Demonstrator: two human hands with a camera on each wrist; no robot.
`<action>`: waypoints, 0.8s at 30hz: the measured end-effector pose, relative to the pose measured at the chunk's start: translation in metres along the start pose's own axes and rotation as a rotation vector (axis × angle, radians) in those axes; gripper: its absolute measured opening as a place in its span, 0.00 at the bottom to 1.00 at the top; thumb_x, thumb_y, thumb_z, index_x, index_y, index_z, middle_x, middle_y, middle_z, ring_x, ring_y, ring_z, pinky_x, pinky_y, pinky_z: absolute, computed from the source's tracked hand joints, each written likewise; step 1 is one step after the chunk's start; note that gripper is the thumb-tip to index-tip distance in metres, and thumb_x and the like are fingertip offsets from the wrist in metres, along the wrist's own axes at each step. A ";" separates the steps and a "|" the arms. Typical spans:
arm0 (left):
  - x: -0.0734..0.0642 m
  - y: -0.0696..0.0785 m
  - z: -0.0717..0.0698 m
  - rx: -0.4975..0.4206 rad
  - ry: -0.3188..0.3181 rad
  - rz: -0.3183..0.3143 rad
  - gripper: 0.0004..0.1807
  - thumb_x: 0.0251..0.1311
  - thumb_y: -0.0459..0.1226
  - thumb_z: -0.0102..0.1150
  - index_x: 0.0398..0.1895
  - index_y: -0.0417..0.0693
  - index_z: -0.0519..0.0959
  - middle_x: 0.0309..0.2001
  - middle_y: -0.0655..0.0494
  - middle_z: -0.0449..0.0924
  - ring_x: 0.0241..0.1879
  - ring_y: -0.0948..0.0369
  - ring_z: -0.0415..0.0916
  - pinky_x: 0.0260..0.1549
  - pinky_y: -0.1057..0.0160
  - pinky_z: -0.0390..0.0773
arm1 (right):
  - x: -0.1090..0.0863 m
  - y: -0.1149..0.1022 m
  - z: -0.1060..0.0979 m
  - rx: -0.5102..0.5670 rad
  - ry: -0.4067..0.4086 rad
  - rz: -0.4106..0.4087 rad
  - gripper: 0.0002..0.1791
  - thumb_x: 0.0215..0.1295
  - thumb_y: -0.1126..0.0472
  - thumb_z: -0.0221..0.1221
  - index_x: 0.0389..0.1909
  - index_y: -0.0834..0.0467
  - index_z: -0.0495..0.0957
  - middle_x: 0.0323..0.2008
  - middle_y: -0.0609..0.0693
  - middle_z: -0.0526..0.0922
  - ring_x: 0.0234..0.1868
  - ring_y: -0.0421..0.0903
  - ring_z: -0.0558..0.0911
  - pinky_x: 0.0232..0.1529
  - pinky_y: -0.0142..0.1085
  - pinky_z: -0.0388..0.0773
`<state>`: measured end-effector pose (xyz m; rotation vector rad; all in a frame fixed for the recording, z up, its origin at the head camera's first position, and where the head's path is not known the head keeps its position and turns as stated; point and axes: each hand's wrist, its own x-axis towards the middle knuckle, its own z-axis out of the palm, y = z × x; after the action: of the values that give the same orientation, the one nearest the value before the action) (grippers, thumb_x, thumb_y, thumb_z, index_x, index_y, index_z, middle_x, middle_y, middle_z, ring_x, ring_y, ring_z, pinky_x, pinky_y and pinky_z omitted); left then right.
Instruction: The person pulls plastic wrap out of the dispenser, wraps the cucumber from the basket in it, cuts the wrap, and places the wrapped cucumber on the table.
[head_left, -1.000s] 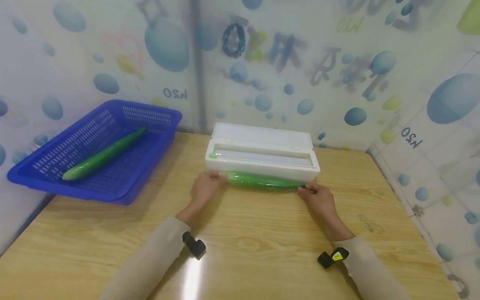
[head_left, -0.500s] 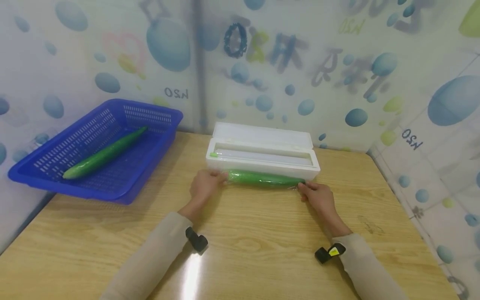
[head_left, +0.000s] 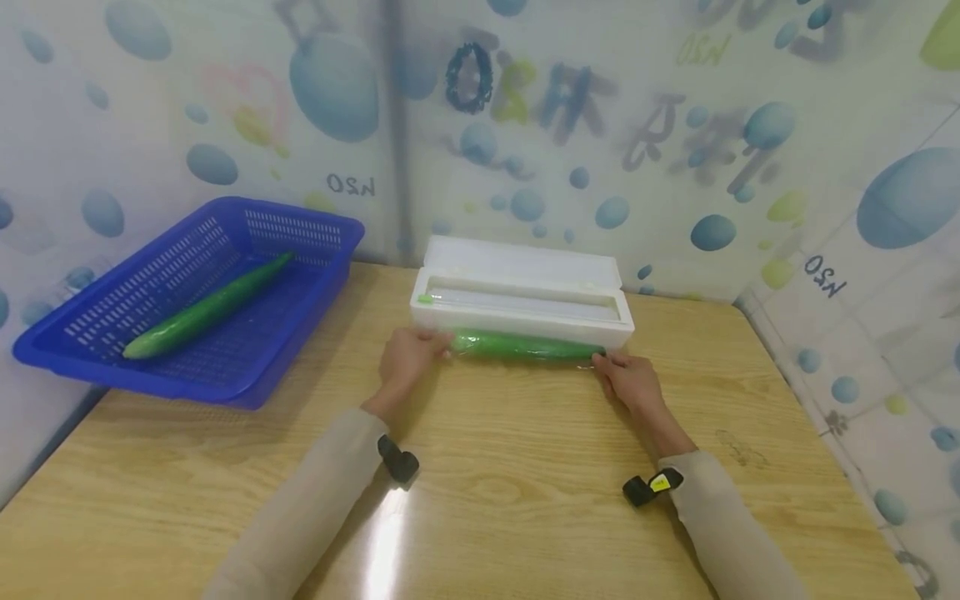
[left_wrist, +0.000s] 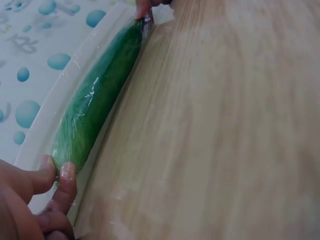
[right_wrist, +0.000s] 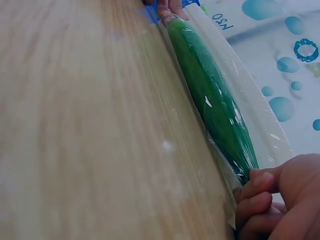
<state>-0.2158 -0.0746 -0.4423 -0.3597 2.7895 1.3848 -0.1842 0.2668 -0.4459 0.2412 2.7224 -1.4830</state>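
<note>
A cucumber (head_left: 528,346) in clear plastic film lies crosswise along the front of a white box (head_left: 522,318). My left hand (head_left: 407,360) pinches its paler left end between thumb and fingers, as the left wrist view shows up close. At the dark, narrow right end, my right hand (head_left: 632,382) pinches the tip and the film around it. In the right wrist view the wrap on the cucumber (right_wrist: 212,95) looks glossy and wrinkled, with loose film hanging along its lower edge near the right fingers (right_wrist: 262,186).
The white box has its lid (head_left: 522,260) raised at the back and a green slider (head_left: 425,298) on its top bar. A blue basket (head_left: 258,385) at the left holds another cucumber (head_left: 210,308). Patterned walls stand behind and beside the wooden table (head_left: 510,500).
Both hands have moved slightly away from me with the wrapped cucumber between them. The white box has shifted slightly back, and its lid stands a little higher in view.
</note>
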 end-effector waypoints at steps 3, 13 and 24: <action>0.003 0.000 0.001 0.006 0.000 -0.003 0.21 0.54 0.59 0.61 0.28 0.54 0.87 0.30 0.59 0.85 0.34 0.57 0.78 0.28 0.61 0.69 | 0.004 0.000 0.003 0.066 0.006 0.022 0.24 0.69 0.50 0.56 0.16 0.60 0.69 0.10 0.44 0.67 0.13 0.40 0.64 0.17 0.31 0.58; 0.011 0.005 0.005 0.003 0.026 -0.004 0.18 0.55 0.56 0.62 0.29 0.52 0.86 0.28 0.59 0.84 0.30 0.57 0.75 0.28 0.61 0.66 | 0.012 -0.009 0.008 0.279 0.017 0.158 0.20 0.68 0.54 0.58 0.20 0.62 0.71 0.13 0.45 0.68 0.13 0.38 0.65 0.14 0.28 0.60; 0.018 0.008 0.004 -0.035 0.017 -0.035 0.20 0.54 0.60 0.61 0.28 0.55 0.86 0.29 0.60 0.84 0.34 0.57 0.77 0.32 0.59 0.70 | 0.024 -0.016 0.010 0.407 -0.019 0.283 0.16 0.69 0.54 0.55 0.25 0.59 0.70 0.16 0.44 0.68 0.16 0.37 0.67 0.16 0.27 0.62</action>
<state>-0.2354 -0.0703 -0.4406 -0.4219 2.7612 1.4321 -0.2105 0.2529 -0.4403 0.5902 2.2249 -1.9106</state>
